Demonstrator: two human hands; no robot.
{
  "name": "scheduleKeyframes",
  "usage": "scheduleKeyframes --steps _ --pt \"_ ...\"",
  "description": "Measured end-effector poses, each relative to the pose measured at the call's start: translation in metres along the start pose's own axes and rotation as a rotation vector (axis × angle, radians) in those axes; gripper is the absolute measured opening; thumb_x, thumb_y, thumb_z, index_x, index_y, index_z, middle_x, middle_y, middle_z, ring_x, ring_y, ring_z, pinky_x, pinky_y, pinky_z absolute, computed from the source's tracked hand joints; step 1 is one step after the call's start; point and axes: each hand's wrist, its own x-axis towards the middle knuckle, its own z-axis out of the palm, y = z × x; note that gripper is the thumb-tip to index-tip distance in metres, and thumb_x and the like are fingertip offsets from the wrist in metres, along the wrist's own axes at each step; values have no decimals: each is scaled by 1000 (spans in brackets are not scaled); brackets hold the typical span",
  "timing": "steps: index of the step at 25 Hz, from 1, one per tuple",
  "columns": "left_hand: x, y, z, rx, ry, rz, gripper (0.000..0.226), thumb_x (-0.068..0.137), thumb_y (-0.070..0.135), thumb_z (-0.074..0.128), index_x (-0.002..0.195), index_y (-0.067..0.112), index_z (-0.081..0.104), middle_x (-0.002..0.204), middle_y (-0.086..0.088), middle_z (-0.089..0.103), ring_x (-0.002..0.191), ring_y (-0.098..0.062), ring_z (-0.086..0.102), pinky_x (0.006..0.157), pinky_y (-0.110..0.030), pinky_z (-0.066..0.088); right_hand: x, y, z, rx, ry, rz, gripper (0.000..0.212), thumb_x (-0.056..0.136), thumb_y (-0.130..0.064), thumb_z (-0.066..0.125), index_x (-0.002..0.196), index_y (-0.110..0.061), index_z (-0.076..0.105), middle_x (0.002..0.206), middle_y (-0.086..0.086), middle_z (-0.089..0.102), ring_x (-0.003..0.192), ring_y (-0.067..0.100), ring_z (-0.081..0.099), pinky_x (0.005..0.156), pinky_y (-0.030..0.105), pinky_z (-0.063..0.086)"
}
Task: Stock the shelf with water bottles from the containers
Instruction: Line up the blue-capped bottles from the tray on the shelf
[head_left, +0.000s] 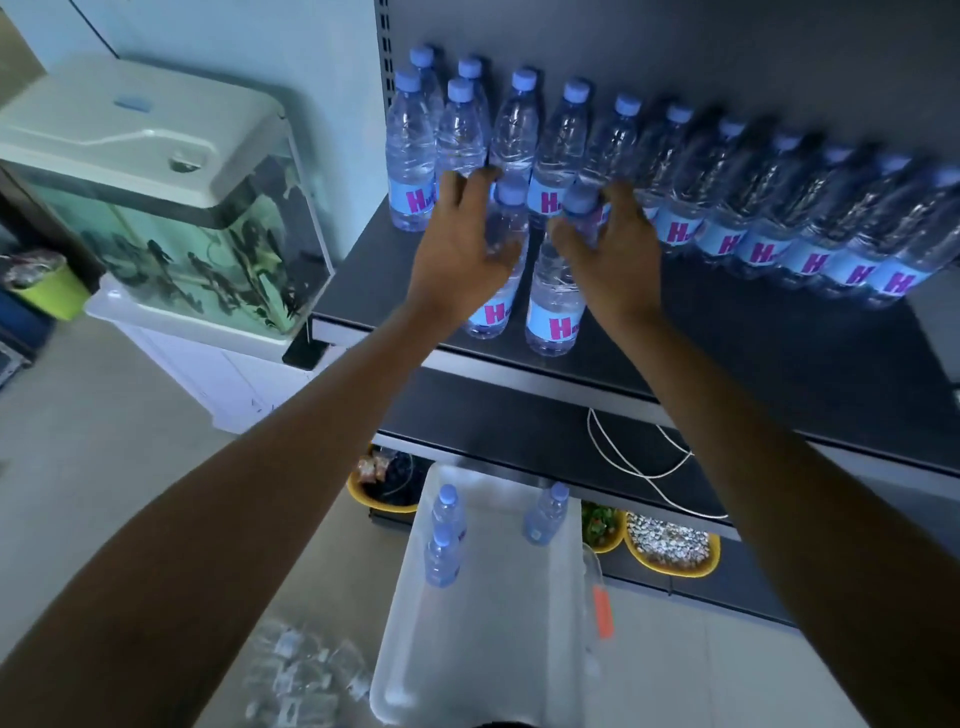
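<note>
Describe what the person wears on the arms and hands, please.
Both are bare. The left hand and right hand wear no gloves. The left forearm and right forearm show no sleeves, watch or bracelet. No ring shows on the visible fingers.

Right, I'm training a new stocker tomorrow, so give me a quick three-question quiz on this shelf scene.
1. Multiple choice: how many bottles stand in the clear bin? A one, B three, C six.
2. True or false: the fish tank stands right of the shelf.
3. What do the left hand and right hand each grip?
Key: 1 B. 2 False, it is on the left. 3 One front-row bottle each.
</note>
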Motion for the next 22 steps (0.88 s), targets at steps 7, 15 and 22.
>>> scheduleKeyframes --steps 7,15,22 --pt "-51 -54 39 93 -184 -370 58 74 47 79 116 13 59 109 -4 61 103 -25 60 83 -42 54 -81 41 48 8 -88 243 86 71 -23 89 139 -14 36 133 8 43 114 27 58 92 47 57" --pt "-9 -80 63 -45 -93 -488 53 76 45 77 114 19 50 101 0 67 99 -24 61 83 -45 57 -39 55 92 7 2 245 72 78 -20 85 132 -6 41 130 10 45 113 28 57 88 48 57" --pt "31 -92 97 -28 -41 -513 52 85 47 73 121 16 51 112 0 65 113 -27 50 77 -32 40 7 68 134 -16 86 297 70 80 -27 82 131 -11 37 129 10 42 106 33 60 76 50 59"
